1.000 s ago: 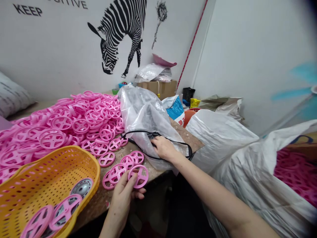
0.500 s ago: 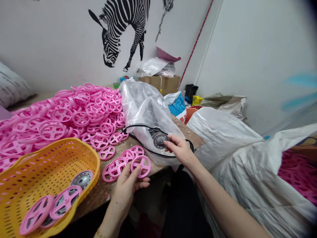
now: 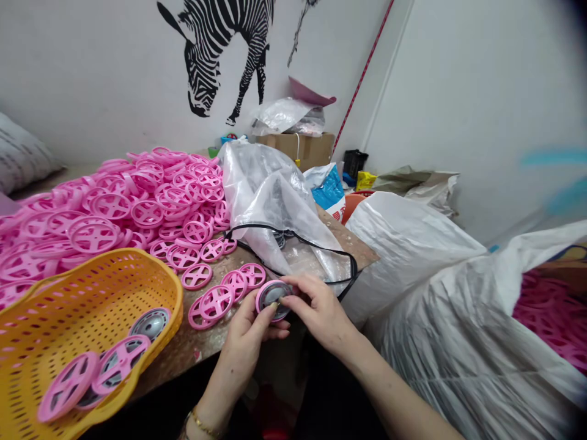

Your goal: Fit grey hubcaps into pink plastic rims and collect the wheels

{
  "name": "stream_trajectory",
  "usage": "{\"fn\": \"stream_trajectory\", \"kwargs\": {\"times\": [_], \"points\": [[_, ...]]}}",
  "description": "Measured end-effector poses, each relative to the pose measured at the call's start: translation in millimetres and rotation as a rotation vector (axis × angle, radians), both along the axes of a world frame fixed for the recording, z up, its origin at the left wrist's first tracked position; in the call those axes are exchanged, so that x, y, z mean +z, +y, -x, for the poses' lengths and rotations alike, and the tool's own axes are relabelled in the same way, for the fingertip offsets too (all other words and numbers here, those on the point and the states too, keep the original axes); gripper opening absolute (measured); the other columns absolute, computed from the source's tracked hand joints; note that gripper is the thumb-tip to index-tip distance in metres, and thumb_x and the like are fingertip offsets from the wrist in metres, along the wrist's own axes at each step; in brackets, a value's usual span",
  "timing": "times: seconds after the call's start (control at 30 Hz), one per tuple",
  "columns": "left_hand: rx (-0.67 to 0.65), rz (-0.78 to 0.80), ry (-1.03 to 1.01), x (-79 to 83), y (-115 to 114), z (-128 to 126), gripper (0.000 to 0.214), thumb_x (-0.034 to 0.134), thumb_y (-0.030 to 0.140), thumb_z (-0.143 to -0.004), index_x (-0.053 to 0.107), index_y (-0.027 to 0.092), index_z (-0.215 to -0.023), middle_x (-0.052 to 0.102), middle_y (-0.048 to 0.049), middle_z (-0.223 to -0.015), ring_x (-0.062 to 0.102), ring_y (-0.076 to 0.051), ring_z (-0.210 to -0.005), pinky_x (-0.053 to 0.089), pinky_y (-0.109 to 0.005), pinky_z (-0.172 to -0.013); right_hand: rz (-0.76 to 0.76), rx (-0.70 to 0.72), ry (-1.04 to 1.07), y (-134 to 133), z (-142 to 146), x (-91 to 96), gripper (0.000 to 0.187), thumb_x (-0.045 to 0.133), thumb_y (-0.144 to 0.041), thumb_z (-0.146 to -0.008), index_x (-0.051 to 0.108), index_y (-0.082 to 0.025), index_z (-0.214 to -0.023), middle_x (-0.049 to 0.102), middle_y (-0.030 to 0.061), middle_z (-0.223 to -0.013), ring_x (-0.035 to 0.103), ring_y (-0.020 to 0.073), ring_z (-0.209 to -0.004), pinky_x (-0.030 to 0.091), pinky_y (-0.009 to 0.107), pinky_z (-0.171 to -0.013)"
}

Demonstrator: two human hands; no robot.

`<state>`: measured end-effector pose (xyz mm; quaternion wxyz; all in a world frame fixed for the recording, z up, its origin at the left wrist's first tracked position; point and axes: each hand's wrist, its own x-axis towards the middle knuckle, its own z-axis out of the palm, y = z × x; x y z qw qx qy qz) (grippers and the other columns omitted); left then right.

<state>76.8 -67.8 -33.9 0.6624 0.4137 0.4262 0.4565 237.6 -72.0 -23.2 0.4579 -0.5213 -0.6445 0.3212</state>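
Left fingers (image 3: 266, 318) tight around a pink wheel (image 3: 258, 296); right fingers (image 3: 298, 305) narrow on the gray disc (image 3: 273, 293) against it

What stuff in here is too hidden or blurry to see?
All in the head view:
How fully the round grey disc sits in the pink plastic ring: the left hand and right hand cover parts.
What's inside the cloudy plastic bag with black edging: milky folds hide most.
The left end of the yellow-orange perforated plastic basket: the picture's edge cuts it off.
The pale blue shape, far right: too blurred.
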Motion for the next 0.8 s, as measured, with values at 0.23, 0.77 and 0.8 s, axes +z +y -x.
{"fn": "stream_trajectory", "kwargs": {"times": [0.23,0.77,0.8], "points": [[0.009,-0.040,0.026,3.0,-9,0,0.032,0.073,0.033,-0.079,0.068,0.018,-0.107,0.071,-0.0053,-0.098,0.071,-0.018,-0.071,0.062,-0.029,-0.063,0.082,0.097,0.098,-7,0,2.7,0.017,0.064,-0.021,-0.088,0.073,-0.021,-0.102,0.070,0.0014,-0.095,0.061,0.0158,-0.087,0.045,0.025,-0.073],[0.049,-0.395,0.376,17.5,-17,0,0.016,0.059,0.032,-0.088,0.070,0.023,-0.082,0.065,-0.0024,-0.067,0.061,-0.018,-0.057,0.049,-0.025,-0.054,0.005,0.021,0.279,-18,13,-6.2,0.010,0.060,-0.020,-0.085,0.065,-0.019,-0.077,0.062,-0.0028,-0.072,0.056,0.0130,-0.070,0.042,0.024,-0.068],[0.020,-0.381,0.376,18.3,-16,1,0.016,0.059,0.033,-0.088,0.071,0.023,-0.084,0.065,-0.0029,-0.069,0.061,-0.019,-0.058,0.049,-0.025,-0.054,0.038,0.028,0.311,-17,13,-7.1,0.009,0.061,-0.022,-0.085,0.065,-0.019,-0.077,0.062,-0.0027,-0.072,0.055,0.0131,-0.070,0.042,0.024,-0.068]]}}
